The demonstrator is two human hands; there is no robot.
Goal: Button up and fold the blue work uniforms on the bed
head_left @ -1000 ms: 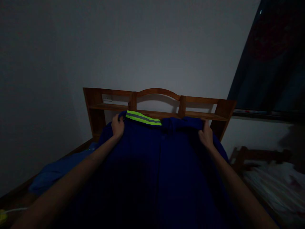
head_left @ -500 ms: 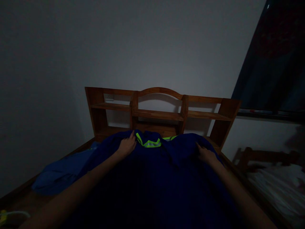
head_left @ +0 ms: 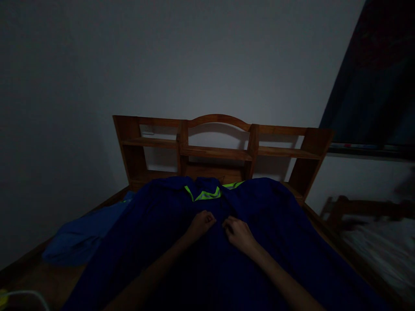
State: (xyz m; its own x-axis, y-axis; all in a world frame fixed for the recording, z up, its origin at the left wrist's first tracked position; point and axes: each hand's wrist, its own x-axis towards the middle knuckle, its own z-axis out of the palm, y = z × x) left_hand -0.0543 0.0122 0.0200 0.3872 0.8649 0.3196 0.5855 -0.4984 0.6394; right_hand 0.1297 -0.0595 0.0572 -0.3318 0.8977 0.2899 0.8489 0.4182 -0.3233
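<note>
1. We had a big blue jacket [head_left: 210,263] lying spread out in front of the wooden headboard [head_left: 217,152]. Its collar end pointed at the headboard, and its long way ran from there back toward us.
2. The jacket's top was narrow near the headboard, and its two sides sloped out wider as they came away from it.
3. Our left hand [head_left: 201,223] was over the jacket's middle, in front of the headboard. Its fingers were curled in, almost like a fist. We could not tell if they pinched any cloth.
4. Our right hand [head_left: 239,233] was just beside it, the same way out from the headboard. Its fingers were bent, with the tips close to the cloth. We could not tell if it gripped the jacket.
5. The jacket looked soft, dark and a bit rumpled. A bright yellow-green strip [head_left: 209,195] with a grey line made a zigzag at the collar, near the headboard.
6. The headboard was brown wood, with box-shaped shelves and a round hump on top.
7. A lighter blue cloth [head_left: 84,235] lay crumpled in front of the headboard, toward its left.
</note>
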